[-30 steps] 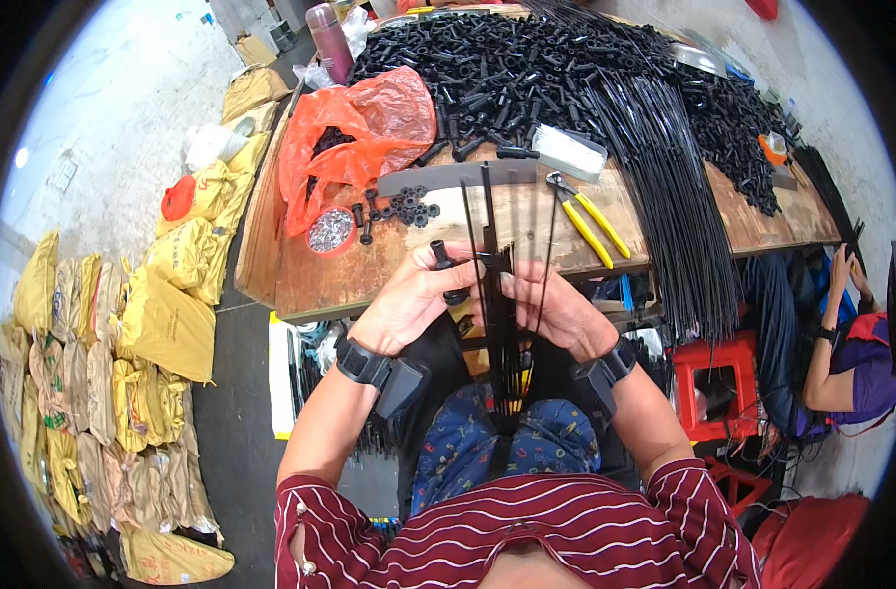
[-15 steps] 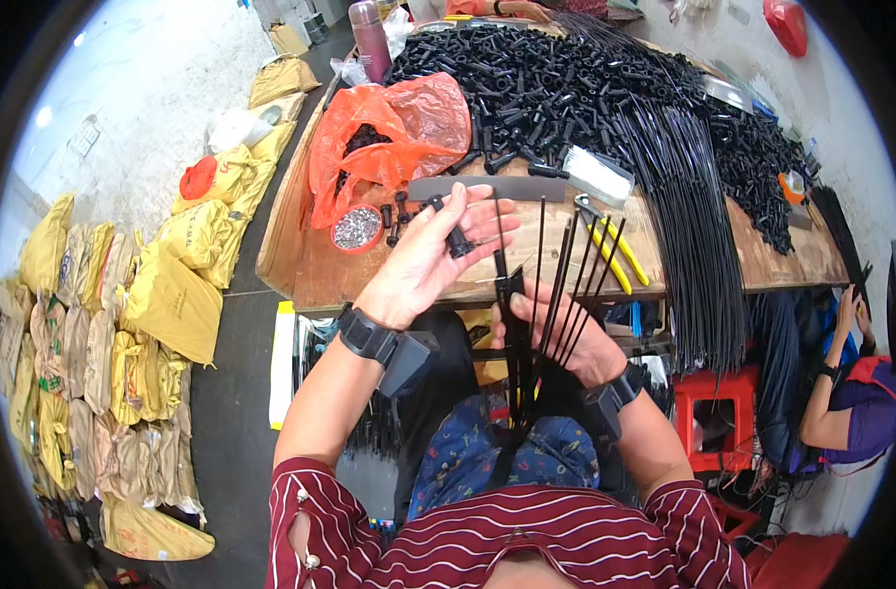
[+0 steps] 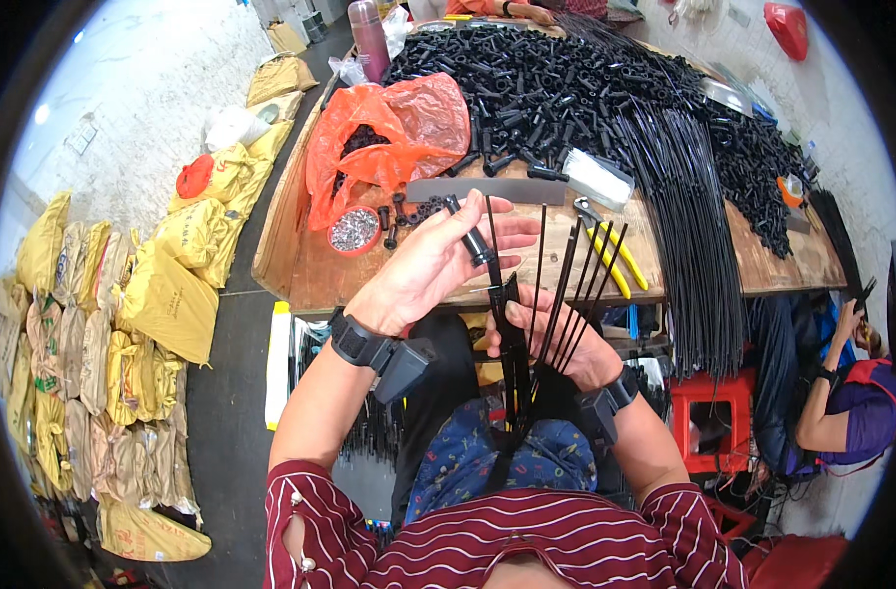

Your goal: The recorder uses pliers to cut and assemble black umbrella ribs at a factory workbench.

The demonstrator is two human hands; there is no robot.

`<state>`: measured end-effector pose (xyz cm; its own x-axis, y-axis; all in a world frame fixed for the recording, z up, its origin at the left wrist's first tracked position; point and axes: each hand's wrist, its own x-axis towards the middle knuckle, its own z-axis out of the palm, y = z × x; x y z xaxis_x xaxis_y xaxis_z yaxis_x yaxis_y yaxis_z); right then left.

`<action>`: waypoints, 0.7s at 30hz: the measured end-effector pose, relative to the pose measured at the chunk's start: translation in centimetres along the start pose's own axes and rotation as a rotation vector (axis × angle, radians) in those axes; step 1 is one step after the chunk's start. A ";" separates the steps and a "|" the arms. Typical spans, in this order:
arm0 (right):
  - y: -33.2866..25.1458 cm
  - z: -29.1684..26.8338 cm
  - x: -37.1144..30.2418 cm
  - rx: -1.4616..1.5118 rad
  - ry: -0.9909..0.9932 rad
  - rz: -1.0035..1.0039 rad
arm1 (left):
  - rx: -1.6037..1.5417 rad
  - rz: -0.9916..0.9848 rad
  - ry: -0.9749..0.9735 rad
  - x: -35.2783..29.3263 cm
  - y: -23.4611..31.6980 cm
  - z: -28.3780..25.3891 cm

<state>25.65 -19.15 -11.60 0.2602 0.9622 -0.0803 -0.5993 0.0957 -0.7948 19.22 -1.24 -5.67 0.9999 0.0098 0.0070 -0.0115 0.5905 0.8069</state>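
Note:
My left hand (image 3: pixel 430 253) holds a short black tubular piece (image 3: pixel 473 241) under its thumb, with the other fingers stretched out to the right. One upright thin black rod passes right beside this piece; whether they touch I cannot tell. Below and to the right, my right hand (image 3: pixel 587 348) is closed around a bundle of thin black rods (image 3: pixel 564 285), which fan upward out of the grip. Thicker dark parts (image 3: pixel 514 353) hang at the bundle's left side, down toward my lap. The palm hides how the rods are gripped.
On the wooden table (image 3: pixel 300 265) lie a red plastic bag (image 3: pixel 423 113), a bowl of small metal bits (image 3: pixel 354 230), a flat grey bar (image 3: pixel 487 189), yellow-handled cutters (image 3: pixel 615 257), a big heap of black tubular pieces (image 3: pixel 566 88) and long black rods (image 3: pixel 698 265). Another person (image 3: pixel 850 402) sits at right.
My left hand has shifted slightly right, bringing the black tubular piece closer to the upright rod. My right hand keeps its grip on the rods.

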 end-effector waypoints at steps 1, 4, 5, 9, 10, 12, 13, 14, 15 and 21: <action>0.0 0.1 0.0 -0.001 -0.001 0.000 | -0.033 -0.017 -0.032 0.0 0.0 -0.1; 0.1 0.3 -0.1 0.002 -0.005 -0.009 | -0.011 -0.035 -0.016 -0.3 -0.2 -0.2; 0.2 0.2 -0.1 0.002 -0.005 -0.010 | -0.010 -0.035 -0.017 -0.3 -0.5 -0.3; 0.4 0.0 -0.1 0.009 0.005 -0.017 | 0.013 -0.004 -0.095 -0.7 -1.2 -0.2; 0.2 0.1 -0.2 0.024 -0.003 -0.017 | 0.119 0.020 -0.021 -0.9 -1.0 -0.1; 0.1 0.1 -0.3 0.041 -0.008 -0.015 | 0.303 0.079 0.135 -1.2 -1.3 0.0; 0.1 0.0 -0.3 0.039 -0.006 -0.009 | 0.302 0.077 0.137 -1.4 -1.2 0.2; 0.1 -0.1 -0.3 0.036 -0.004 -0.003 | 0.335 0.098 0.160 -1.6 -1.0 0.6; 0.1 -0.1 -0.3 0.038 -0.004 0.000 | 0.369 0.120 0.183 -1.9 -0.6 1.1; 0.5 -1.0 0.1 0.073 -0.078 -0.006 | 0.410 0.113 0.196 -2.3 0.3 2.0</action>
<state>26.16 -19.22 -12.67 0.2062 0.9782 -0.0261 -0.6522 0.1175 -0.7489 16.91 -2.71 -4.27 0.9725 0.2313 0.0285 -0.0784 0.2094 0.9747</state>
